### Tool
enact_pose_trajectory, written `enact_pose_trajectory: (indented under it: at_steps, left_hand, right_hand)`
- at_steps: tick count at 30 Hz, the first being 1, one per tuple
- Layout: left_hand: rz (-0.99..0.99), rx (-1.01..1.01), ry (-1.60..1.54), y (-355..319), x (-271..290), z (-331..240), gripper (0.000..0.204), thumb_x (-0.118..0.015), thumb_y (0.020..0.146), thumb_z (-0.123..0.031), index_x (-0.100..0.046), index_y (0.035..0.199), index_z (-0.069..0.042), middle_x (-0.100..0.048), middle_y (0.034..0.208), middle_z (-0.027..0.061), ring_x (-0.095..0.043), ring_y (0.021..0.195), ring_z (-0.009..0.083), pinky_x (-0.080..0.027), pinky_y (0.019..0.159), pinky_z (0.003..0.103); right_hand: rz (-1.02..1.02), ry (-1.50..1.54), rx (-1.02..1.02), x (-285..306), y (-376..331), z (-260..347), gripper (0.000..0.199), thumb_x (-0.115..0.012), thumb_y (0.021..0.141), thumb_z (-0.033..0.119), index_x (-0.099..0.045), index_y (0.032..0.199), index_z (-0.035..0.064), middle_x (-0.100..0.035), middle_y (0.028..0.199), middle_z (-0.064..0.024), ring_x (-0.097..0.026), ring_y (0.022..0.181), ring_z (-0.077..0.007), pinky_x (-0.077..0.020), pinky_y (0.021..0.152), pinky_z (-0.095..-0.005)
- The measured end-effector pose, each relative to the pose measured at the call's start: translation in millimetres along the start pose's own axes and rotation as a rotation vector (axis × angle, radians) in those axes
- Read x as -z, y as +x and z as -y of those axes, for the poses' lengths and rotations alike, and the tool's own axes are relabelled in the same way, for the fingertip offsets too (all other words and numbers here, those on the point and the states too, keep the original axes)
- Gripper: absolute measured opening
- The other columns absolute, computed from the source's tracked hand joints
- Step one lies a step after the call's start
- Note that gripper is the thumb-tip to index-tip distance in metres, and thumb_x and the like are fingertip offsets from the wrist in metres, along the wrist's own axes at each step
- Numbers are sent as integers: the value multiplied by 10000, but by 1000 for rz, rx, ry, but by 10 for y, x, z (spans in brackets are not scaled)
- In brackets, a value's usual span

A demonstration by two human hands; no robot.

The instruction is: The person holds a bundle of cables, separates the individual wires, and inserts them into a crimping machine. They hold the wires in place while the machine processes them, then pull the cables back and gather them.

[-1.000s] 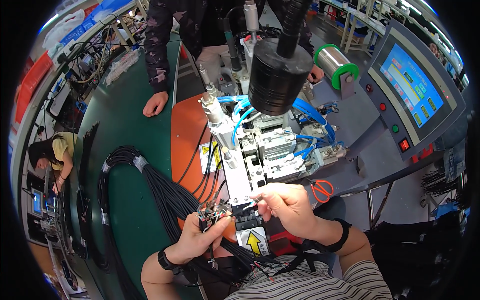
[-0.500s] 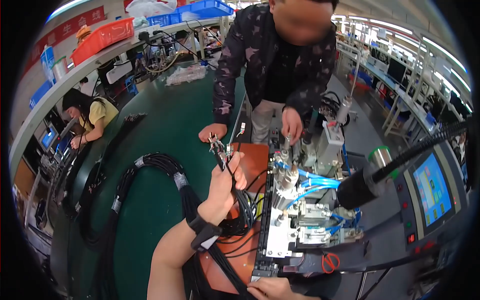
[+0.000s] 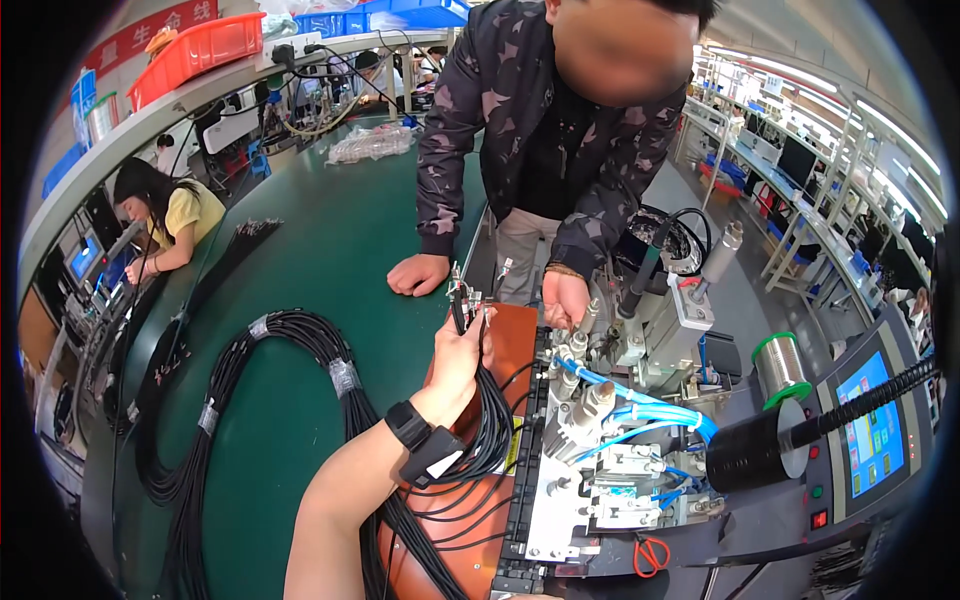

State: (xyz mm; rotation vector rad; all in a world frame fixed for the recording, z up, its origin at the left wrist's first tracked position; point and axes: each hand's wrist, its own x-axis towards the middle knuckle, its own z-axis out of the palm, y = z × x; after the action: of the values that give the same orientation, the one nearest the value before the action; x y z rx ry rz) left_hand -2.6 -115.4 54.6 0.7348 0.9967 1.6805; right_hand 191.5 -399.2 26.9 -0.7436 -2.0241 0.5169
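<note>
Head view is showing the person's left hand [image 3: 460, 358] at the centre of the frame, its fingers wrapping snugly around a bunch of black cables [image 3: 488, 420]. These cables are hanging in a loop below the hand, and their metal connectors [image 3: 472, 298] are poking up past the fingers. A black wristband [image 3: 408, 425] with a white patch is circling the wrist. Only a sliver of the right hand [image 3: 535, 597] is showing at the bottom edge, so I cannot tell whether it is wide, narrow or holding anything.

An orange board [image 3: 470, 520] is lying at lower centre, with a yellow label [image 3: 514, 440] peeking out from behind the cables, too covered to read. Left of centre, a thicker cable bundle [image 3: 305, 330] with 3 pale wraps is arching over the green table [image 3: 270, 430].

At upper left, a red banner [image 3: 150, 30] is displaying large white characters. At right, a blue screen [image 3: 868, 430] is showing coloured blocks whose text is too small to read. The machine [image 3: 555, 500] is standing right of the board, with red-handled scissors [image 3: 651, 556] lying just below. At upper centre, a co-worker [image 3: 560, 150] is leaning over, 1 hand resting on the table and 1 at the machine.
</note>
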Motion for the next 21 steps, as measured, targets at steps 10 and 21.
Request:
enact_pose_trajectory:
  at_steps: [10, 21]
  left_hand:
    - [1, -2, 0, 167, -87, 49, 142, -647, 954, -188, -633, 948, -46, -463, 558, -30, -393, 411, 72, -296, 394, 245]
    - [76, -6, -31, 258, -12, 135, 249, -661, 947, -248, -619, 1026, -16, -427, 562, -40, -393, 429, 81, -301, 422, 246]
  right_hand:
    - [21, 24, 2, 9, 45, -223, 191, -771, 755, 40, -670, 916, 22, -638, 684, -93, -637, 569, -240, -486, 494, -331]
    - [10, 43, 10, 4, 66, -282, 189, -771, 755, 32, -668, 912, 13, -614, 639, -81, -618, 527, -231, -476, 475, -324]
